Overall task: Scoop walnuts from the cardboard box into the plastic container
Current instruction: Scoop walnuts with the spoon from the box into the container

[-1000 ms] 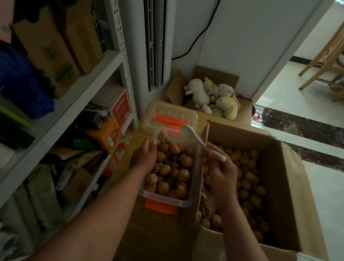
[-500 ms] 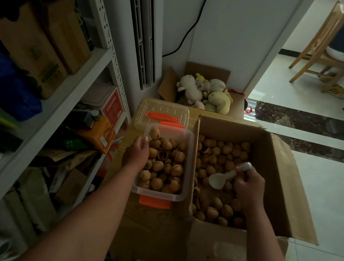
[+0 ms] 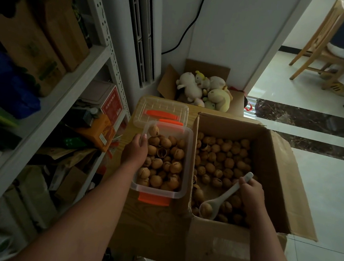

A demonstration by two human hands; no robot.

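An open cardboard box (image 3: pixel 276 159) holds many walnuts (image 3: pixel 222 155) on its floor. Left of it sits a clear plastic container (image 3: pixel 186 162) with orange clips, heaped with walnuts. My left hand (image 3: pixel 134 152) grips the container's left rim. My right hand (image 3: pixel 251 191) is inside the box and holds a white spoon (image 3: pixel 221 198) by its handle. The spoon's bowl points down-left at the box's near side and carries one walnut.
The container's clear lid (image 3: pixel 162 113) lies just behind it on a wooden surface (image 3: pixel 152 217). A box of plush toys (image 3: pixel 203 89) stands further back. Metal shelving (image 3: pixel 52 92) full of goods runs along the left. A wooden chair (image 3: pixel 319 49) stands on the tiled floor at right.
My right hand moved from above the container into the cardboard box, then pushed the spoon down toward the near side, where a walnut now lies in it. My left hand stayed on the container.
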